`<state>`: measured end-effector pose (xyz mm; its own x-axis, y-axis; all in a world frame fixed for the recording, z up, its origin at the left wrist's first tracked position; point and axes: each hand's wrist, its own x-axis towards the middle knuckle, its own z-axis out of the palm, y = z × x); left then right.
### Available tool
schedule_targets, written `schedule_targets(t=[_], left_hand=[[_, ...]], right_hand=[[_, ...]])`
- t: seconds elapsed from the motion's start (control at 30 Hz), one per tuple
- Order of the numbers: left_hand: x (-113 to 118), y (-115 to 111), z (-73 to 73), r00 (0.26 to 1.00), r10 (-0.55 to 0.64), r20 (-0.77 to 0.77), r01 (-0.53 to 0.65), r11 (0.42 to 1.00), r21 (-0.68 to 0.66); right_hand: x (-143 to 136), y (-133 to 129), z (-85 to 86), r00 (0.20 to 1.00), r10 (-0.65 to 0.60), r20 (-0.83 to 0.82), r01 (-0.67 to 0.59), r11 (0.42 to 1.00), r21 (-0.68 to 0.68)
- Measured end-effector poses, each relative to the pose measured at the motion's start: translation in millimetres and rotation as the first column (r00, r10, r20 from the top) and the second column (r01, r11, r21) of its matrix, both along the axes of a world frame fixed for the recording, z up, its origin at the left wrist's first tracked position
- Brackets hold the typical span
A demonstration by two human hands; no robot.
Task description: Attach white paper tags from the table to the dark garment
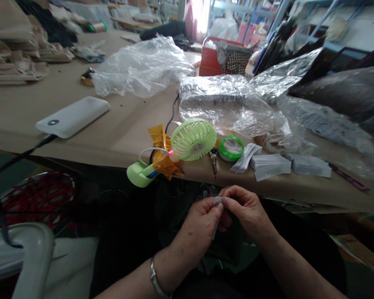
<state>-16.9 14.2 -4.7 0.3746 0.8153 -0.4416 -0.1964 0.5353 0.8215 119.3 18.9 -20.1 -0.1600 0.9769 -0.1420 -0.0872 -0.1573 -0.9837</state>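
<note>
You have a lime-green fan (193,139) before you, orange tape (163,157) beside it, a bright green tub (231,148), a red box (210,58), black-and-cream checked cloth (236,59) and a white phone (74,116).

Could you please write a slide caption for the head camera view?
Two bare hands pinch a small pale slip beside a table edge holding a green fan and stacked labels.

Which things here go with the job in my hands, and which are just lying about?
Probably the job:
- white slip, between left hand and right hand
- similar-looking slip stacks

Probably just lying about:
- fan
- white device
- plastic bags
</note>
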Motion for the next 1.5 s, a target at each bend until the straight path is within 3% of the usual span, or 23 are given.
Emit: schedule_targets(t=[0.23,0.5,1.5], left_hand=[[-10.2,14.9,-8.5,0.961,0.143,-0.236,-0.070,0.955,0.290],[-14.4,29.2,-3.8,0.899,0.262,-0.350,-0.067,0.874,0.482],[-11.6,39.7,-5.0,0.877,0.341,-0.338,-0.094,0.813,0.575]], right_hand=[[-1.8,15.4,0.8,0.965,-0.097,0.242,0.067,0.989,0.129],[-7.9,26.8,9.1,0.937,-0.136,0.322,0.074,0.978,0.197],[-7.9,33.8,2.8,0.921,-0.191,0.340,0.068,0.937,0.343]])
